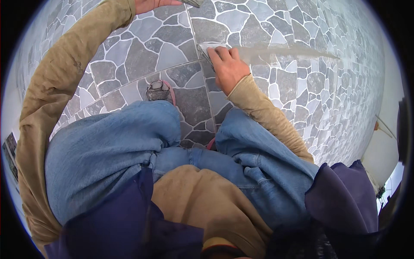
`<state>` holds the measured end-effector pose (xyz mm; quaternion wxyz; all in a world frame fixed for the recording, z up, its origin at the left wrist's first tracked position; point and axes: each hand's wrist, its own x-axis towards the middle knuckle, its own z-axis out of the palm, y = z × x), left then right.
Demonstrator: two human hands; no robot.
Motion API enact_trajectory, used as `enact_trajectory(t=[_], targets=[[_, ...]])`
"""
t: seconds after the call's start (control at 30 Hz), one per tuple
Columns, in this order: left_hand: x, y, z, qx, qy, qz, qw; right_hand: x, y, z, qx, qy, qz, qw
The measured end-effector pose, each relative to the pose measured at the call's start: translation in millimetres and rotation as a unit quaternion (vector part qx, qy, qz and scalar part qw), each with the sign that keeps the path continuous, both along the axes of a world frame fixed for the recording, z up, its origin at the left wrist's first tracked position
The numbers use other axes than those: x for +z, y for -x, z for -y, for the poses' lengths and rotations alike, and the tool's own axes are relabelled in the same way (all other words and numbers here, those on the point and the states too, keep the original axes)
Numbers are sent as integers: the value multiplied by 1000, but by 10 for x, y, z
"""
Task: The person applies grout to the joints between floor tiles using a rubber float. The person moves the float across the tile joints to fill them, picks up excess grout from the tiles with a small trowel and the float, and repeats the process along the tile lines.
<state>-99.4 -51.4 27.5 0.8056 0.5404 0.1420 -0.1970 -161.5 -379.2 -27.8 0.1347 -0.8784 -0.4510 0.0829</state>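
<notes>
Gripped apparent scraper (pixel 206 46) in right hand (pixel 230 69), against floor (pixel 194 105), at left end of grey smear (pixel 276 55). Met grey piece (pixel 192 3) with left hand (pixel 151 4) at view's top edge; could not tell grip. Risked streaks from uneven pressure.

We see a floor (pixel 138 56) of grey stone shapes, some dark and some light, with white lines between them. A long grey-brown smear (pixel 276 54) lies on it, fat on the left and pointy on the right. We also see a dirty grey shoe (pixel 158 91) with a pink edge on it.
</notes>
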Motion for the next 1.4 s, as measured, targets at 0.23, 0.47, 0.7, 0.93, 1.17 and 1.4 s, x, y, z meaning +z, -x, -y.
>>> enact_trajectory(t=[0.23,0.47,0.7,0.93,1.17,1.4], targets=[[-16,50,-167,20,39,28,999,-402,702,165,38,95,92,991],[-20,112,-329,39,54,40,997,-199,333,302,41,149,106,982],[9,143,-443,55,59,52,995,-281,63,349,34,104,121,987],[79,195,-519,67,56,47,995,45,86,414,79,100,49,991],[3,67,-542,67,87,43,993,-249,-281,-105,267,53,96,957],[-50,70,-670,79,119,43,989,-218,-960,665,322,134,130,928]])
